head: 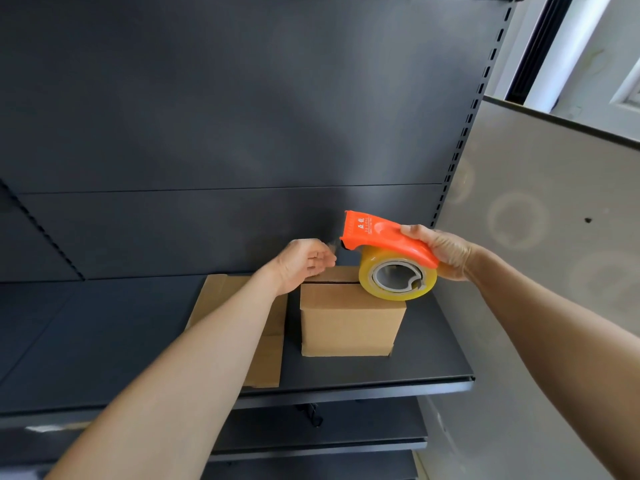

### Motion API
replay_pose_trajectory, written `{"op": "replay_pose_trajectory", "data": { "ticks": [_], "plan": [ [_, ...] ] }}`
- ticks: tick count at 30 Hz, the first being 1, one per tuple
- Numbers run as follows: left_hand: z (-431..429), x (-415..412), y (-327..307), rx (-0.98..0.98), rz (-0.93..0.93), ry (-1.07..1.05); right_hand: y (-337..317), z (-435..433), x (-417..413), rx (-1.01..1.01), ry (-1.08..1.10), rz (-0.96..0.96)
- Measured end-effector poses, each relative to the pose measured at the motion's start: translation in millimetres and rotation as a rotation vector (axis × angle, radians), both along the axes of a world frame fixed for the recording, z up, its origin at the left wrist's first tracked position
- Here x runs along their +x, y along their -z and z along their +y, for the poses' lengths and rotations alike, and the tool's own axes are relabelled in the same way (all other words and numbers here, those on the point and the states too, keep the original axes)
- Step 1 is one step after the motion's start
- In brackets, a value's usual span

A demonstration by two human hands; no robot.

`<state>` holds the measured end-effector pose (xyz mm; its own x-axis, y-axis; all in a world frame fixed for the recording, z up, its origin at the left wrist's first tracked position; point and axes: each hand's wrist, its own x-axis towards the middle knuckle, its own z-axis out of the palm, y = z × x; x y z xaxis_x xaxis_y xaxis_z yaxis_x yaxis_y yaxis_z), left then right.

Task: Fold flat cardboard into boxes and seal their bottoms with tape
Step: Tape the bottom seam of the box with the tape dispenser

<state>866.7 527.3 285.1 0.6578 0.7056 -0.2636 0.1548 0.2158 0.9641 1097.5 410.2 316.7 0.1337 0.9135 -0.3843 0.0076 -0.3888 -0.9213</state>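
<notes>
Forearms (194, 358) first, both reaching to the shelf (415, 358). Our right grip (446, 252) wraps the orange tape dispenser (381, 233), held over the box (349, 320), which stands folded, flaps closed on top. No tape on that seam yet, we judge. Flat cardboard (266, 365) waits at 9 o'clock of it, so at least 1 more. Left grip (304, 263) curls at the dispenser's nose; the clear tape end blurs, so whether it's pinching we cannot tell.

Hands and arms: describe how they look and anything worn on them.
The left forearm and right forearm are bare; no sleeve shows. No watch or bracelet at either wrist. The left hand and right hand show no clear glove; a ring on the left fingers is too small to confirm.
</notes>
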Motion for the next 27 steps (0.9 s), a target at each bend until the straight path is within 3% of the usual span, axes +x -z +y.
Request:
{"op": "replay_pose_trajectory", "data": {
  "ticks": [6,16,27],
  "plan": [
    [2,-17,-1,-0.167,-0.012,-0.043,-7,4,-2,-0.019,-0.04,-0.048],
    [-6,-14,18,-0.135,0.206,-0.128,-35,13,-13,-0.081,-0.121,-0.332],
    [-16,5,4,-0.289,0.148,-0.207,-25,8,0,-0.104,-0.087,-0.259]
  ]
}}
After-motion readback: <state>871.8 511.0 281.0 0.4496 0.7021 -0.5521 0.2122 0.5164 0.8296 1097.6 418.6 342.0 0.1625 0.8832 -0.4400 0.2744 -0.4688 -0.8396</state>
